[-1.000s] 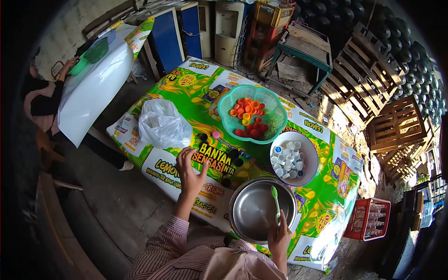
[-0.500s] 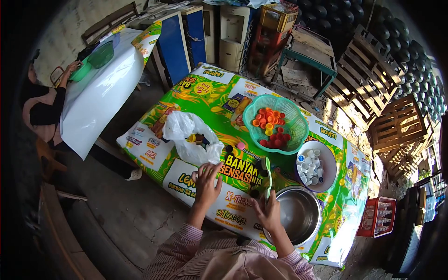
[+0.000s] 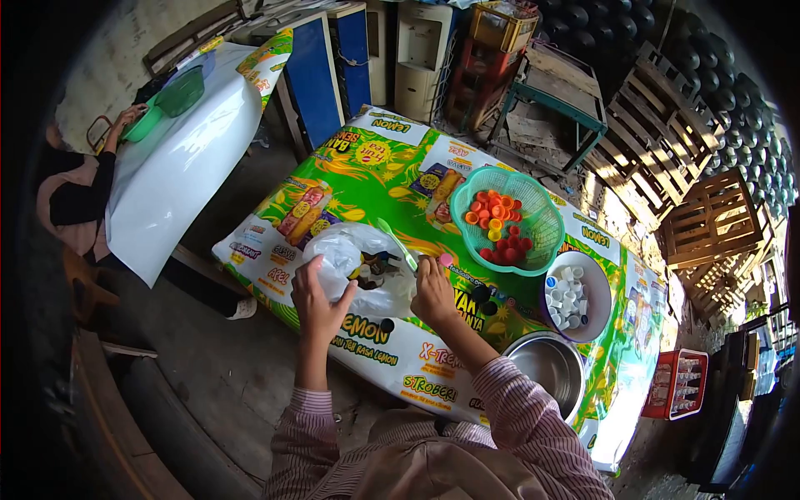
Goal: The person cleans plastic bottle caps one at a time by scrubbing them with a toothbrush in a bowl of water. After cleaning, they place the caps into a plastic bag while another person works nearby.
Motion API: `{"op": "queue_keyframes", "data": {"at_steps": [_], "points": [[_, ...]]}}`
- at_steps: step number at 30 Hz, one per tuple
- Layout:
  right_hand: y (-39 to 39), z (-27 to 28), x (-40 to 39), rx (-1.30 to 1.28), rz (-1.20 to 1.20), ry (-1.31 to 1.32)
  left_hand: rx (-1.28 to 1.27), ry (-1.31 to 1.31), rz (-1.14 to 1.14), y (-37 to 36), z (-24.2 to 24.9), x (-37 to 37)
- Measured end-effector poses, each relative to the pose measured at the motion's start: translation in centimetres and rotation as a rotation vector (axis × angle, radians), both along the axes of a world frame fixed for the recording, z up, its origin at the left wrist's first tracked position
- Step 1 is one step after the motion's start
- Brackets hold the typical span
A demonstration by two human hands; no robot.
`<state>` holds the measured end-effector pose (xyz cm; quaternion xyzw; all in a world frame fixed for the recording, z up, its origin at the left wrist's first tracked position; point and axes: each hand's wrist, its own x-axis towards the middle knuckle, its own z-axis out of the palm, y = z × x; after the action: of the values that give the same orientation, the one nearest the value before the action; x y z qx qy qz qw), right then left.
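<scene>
My left hand grips the near edge of the bag, which lies by the table's near edge. My right hand, closed on a green brush, touches the bag's 3 o'clock side. Open table lies at 12 o'clock.

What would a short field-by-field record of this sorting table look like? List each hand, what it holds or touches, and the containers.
left hand: on the clear plastic bag, at its near edge
right hand: holds a green toothbrush by the bag's mouth
bag contents: dark bottle caps, count unclear
green basket: orange and red caps
white bowl: white caps
steel bowl: looks empty
table cover: green printed banner
loose caps: dark, on the banner
</scene>
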<state>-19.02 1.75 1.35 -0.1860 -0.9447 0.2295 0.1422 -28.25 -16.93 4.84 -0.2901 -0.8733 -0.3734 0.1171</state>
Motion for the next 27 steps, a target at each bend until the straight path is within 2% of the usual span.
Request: {"op": "queue_keyframes", "data": {"at_steps": [1,2,3,4,6,7,8,9,11,12,13,15,16,17,19,21,23,25,26,27], "points": [[0.3,-0.5,0.3,-0.02,-0.001,-0.014,0.055,0.019,0.053,0.2,-2.4,-2.2],[0.5,-1.5,0.7,-0.002,0.011,0.002,0.138,-0.217,0.082,0.6,-4.4,-3.9],[0.8,-1.8,0.8,0.019,0.024,0.017,0.222,-0.453,0.11,1.4,-4.4,-4.9],[1.0,-2.1,0.6,0.023,0.026,0.015,0.122,-0.709,0.179,1.7,-4.3,-5.7],[1.4,-2.1,0.0,-0.295,-0.041,-0.139,0.054,-0.77,0.144,2.1,-4.5,-6.7],[1.5,-1.9,-0.5,-0.296,-0.042,-0.139,-0.017,-0.827,0.108,2.1,-4.7,-7.1],[1.5,-1.7,-1.1,-0.293,-0.089,-0.118,-0.288,-0.675,0.096,2.0,-5.0,-7.6],[1.6,-1.5,-1.7,-0.289,-0.136,-0.097,-0.29,-0.673,0.094,1.9,-6.1,-8.2],[1.9,-2.4,-2.9,-0.33,-0.158,-0.092,-0.5,-0.638,-0.021,1.6,-8.1,-9.3],[2.0,-3.0,-3.2,-0.348,-0.156,-0.066,-0.193,-0.863,-0.184,1.5,-7.7,-9.6],[2.3,-4.0,-3.7,-0.365,-0.154,-0.04,-0.198,-0.859,-0.188,1.5,-7.4,-9.5],[2.7,-5.6,-4.8,-0.387,-0.166,-0.004,0.347,-1.297,-0.327,1.6,-7.3,-8.5],[2.9,-6.3,-5.2,-0.404,-0.174,0.026,0.44,-1.302,-0.296,1.9,-7.7,-8.2],[3.3,-6.9,-5.4,-0.404,-0.18,0.028,0.436,-1.303,-0.302,2.1,-7.9,-8.0],[3.9,-6.7,-5.3,-0.496,-0.245,0.03,0.602,-1.406,-0.356,2.4,-8.6,-7.7],[4.9,-8.1,-5.3,-0.5,-0.238,0.063,0.612,-1.419,-0.325,2.8,-9.9,-7.7],[5.8,-8.2,-5.1,-0.503,-0.228,0.097,0.708,-1.464,-0.415,3.0,-12.0,-8.3],[6.3,-6.1,-4.5,-0.774,-0.199,-0.073,0.789,-1.506,-0.339,4.3,-11.2,-7.4],[6.1,-5.3,-4.1,-0.774,-0.203,-0.073,0.869,-1.544,-0.256,4.8,-10.7,-6.9],[6.1,-5.2,-3.7,-0.894,-0.182,0.047,0.866,-1.547,-0.255,4.9,-11.1,-7.0]]}}
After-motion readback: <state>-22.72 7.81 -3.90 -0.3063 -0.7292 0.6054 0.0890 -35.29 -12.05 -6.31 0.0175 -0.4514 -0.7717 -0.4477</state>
